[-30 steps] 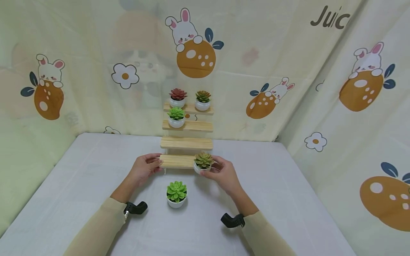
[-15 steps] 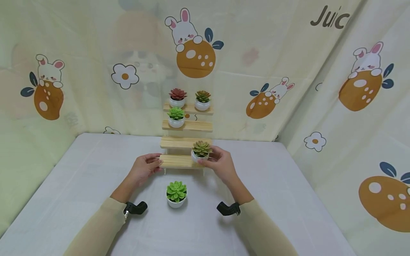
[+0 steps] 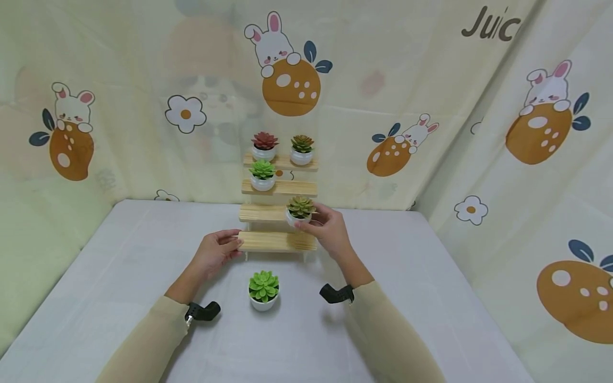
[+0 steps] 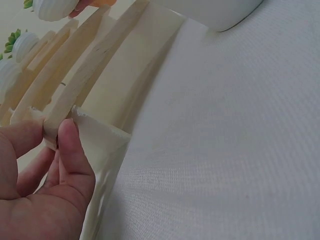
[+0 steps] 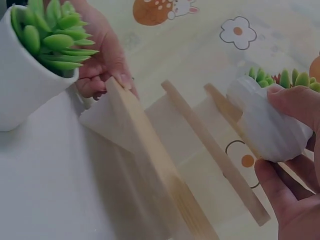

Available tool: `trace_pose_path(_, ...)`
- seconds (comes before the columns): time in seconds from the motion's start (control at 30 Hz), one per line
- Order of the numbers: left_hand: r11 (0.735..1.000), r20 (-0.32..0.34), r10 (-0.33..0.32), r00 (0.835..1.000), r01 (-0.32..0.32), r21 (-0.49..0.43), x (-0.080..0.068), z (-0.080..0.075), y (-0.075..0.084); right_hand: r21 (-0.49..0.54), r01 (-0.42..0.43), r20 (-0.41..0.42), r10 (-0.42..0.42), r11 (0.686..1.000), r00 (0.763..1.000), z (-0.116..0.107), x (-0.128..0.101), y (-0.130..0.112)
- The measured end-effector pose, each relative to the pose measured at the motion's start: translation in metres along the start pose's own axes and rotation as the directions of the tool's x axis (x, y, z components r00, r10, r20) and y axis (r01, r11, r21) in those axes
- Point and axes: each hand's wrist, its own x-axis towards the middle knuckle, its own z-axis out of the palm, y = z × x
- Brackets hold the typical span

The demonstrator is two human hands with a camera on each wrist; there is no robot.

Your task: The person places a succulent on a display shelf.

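I'm holding the brownish succulent pot [image 3: 299, 210] w/ my right hand [image 3: 328, 232], fingers curled round its white base, at the right end of the 2nd shelf [image 3: 262, 213]. My left hand [image 3: 215, 253] is pinching the bottom shelf [image 3: 273, 241]'s left end. A green succulent [image 3: 264, 290] is sitting on the table [image 3: 119, 255] nearby.

The printed backdrop cloth [image 3: 479, 80] bears the dark lettering "Juic", cut off at a fold.
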Motion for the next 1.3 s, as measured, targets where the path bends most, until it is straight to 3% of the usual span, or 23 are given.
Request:
trace_pose_path(0.53, 1.0, 0.0, 0.002, 1.0, -0.002, 0.0, 0.0, 0.0, 0.0, 0.024, 0.078, -0.026, -0.077, 0.997, 0.997, -0.004, 0.032, -0.016)
trace_pose_path(1.3, 1.0, -0.007, -0.002, 1.0, 0.002, 0.006, 0.0, 0.0, 0.001, -0.056, 0.066, -0.052, -0.069, 0.996, 0.996, -0.007, 0.069, -0.02)
